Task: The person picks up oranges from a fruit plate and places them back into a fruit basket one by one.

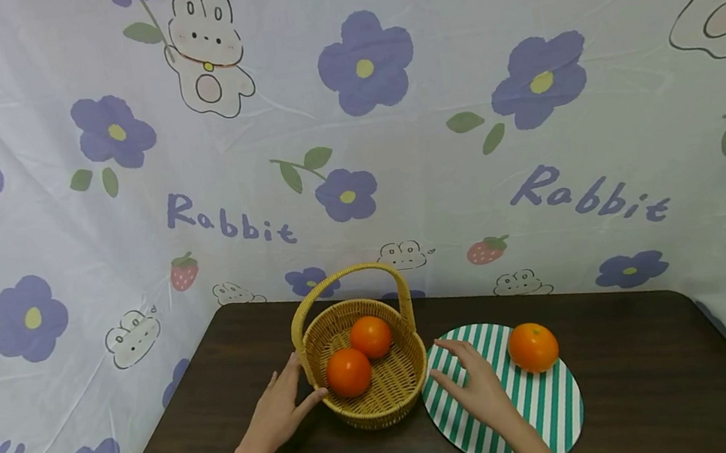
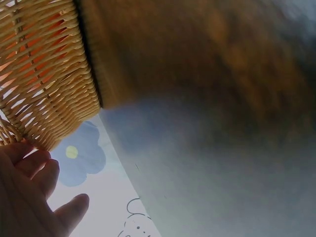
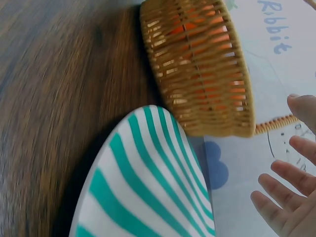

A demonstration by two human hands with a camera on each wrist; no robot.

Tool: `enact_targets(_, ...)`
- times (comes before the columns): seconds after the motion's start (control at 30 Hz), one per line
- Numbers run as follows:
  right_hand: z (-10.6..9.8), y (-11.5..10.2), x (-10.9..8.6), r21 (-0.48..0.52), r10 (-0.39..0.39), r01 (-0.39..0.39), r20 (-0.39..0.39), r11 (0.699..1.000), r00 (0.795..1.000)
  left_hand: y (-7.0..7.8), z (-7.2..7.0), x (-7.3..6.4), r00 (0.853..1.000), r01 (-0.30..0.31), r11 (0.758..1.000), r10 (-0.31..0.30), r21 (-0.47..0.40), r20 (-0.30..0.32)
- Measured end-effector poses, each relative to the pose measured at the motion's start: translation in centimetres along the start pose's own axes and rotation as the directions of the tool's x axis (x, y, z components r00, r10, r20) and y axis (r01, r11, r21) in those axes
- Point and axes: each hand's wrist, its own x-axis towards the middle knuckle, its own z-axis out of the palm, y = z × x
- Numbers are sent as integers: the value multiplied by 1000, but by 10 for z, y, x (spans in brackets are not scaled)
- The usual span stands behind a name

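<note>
Rabbit-and-flower cloth (image 1: 433, 135) is hung behind a dark wooden surface (image 1: 638, 359), on which a wicker basket (image 1: 383, 419) is set. Inside it, one reddish fruit (image 1: 349, 372) is held toward eight o'clock and another fruit (image 1: 370, 337) toward one. Its rim is touched at eight o'clock by the left hand (image 1: 273, 415), grip spread. At four o'clock, the right hand (image 1: 478, 390) is extended over a striped disc (image 1: 558, 410), grip also spread. An orange (image 1: 533, 348) is placed at the disc's one o'clock.

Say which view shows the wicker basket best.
Head view: the wicker basket is almost whole, handle and two oranges inside visible. Both wrist views crop it: the left shows part of the woven side, the right the side and a little handle.
</note>
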Motion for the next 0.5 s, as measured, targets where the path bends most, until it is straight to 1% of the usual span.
enact_targets(0.23,-12,10,-5,0,22,-22,-23,1000,999,0,0,0,999,20,1000,-20,2,34)
enact_targets(0.5,-22,21,-8,-23,58,-59,-32,998,998,-1,0,0,999,22,1000,-21,-17,36)
